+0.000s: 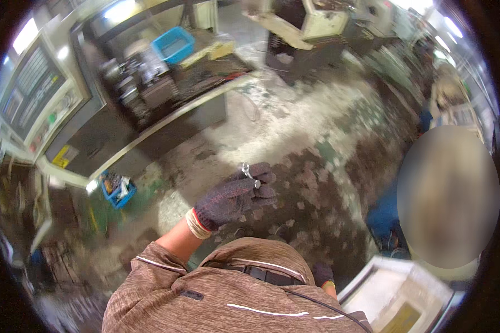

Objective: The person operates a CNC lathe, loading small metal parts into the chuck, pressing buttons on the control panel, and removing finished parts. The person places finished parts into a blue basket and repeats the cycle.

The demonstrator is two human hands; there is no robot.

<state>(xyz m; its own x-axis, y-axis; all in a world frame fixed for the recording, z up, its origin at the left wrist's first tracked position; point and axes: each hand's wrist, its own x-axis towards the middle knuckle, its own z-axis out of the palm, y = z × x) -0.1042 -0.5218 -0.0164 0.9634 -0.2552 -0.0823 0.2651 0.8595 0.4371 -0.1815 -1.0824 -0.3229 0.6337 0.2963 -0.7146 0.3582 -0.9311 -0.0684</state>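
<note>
In a dark knit glove with a red-edged cuff, my left hand (235, 195) is held out in front of my body, above the stained floor. A small metal wrench (250, 175) lies across its fingers, held by the thumb. My right hand (323, 274), also in a dark glove, hangs low beside my right hip. Most of it is dim and partly hidden by my body, so its fingers and anything in them cannot be made out.
A machine (150, 83) with metal fittings stands at upper left, a blue plastic bin (173, 44) on it. A blue basket (118, 193) of parts sits at left. At right are a blurred-out area, blue clothing (382, 214) beside it, and a white-framed cabinet (396, 287).
</note>
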